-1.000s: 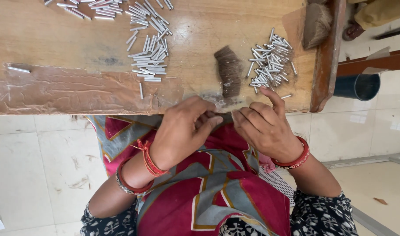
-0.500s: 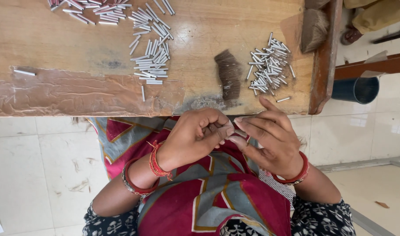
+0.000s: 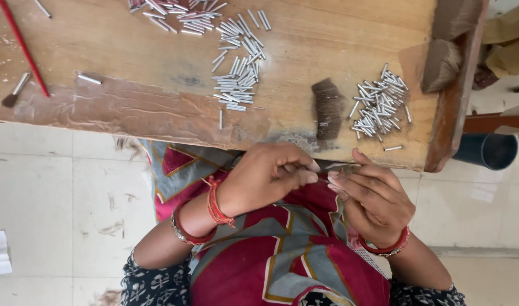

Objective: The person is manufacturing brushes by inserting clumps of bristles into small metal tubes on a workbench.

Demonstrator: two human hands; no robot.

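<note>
Overhead view of a wooden workbench (image 3: 129,51) with two bare hands meeting just below its near edge, above a lap draped in red, grey and yellow patterned cloth (image 3: 282,249). Left hand (image 3: 268,175) curled, thumb and fingertips pinched together at a small thin piece (image 3: 333,168) held between both hands; red thread and red bangles (image 3: 200,218) at the wrist. Right hand (image 3: 373,198) fingers extended and pressed flat along the same small piece, grasping it from the other side; red bangle (image 3: 387,246) at the wrist. Exact nature of the small piece not discernible: pale, slender, mostly hidden by the fingertips. On the bench top, directly above the hands, a dark brown tuft of bristle-like fibre (image 3: 327,107). Just right of the tuft, a loose heap of short silvery metal tubes (image 3: 378,107); one stray tube (image 3: 392,148) near the bench edge. Left of the tuft, a larger scatter of similar tubes (image 3: 236,68), continuing toward the far edge in a further pile (image 3: 174,8). At far left, a thin red stick (image 3: 24,48) lying diagonally and a small brush (image 3: 15,90) beside it. At the right end of the bench, two more brownish fibre bundles (image 3: 441,62). Beyond the bench, a dark cylindrical container (image 3: 489,150) on a pale tiled floor (image 3: 44,198).
</note>
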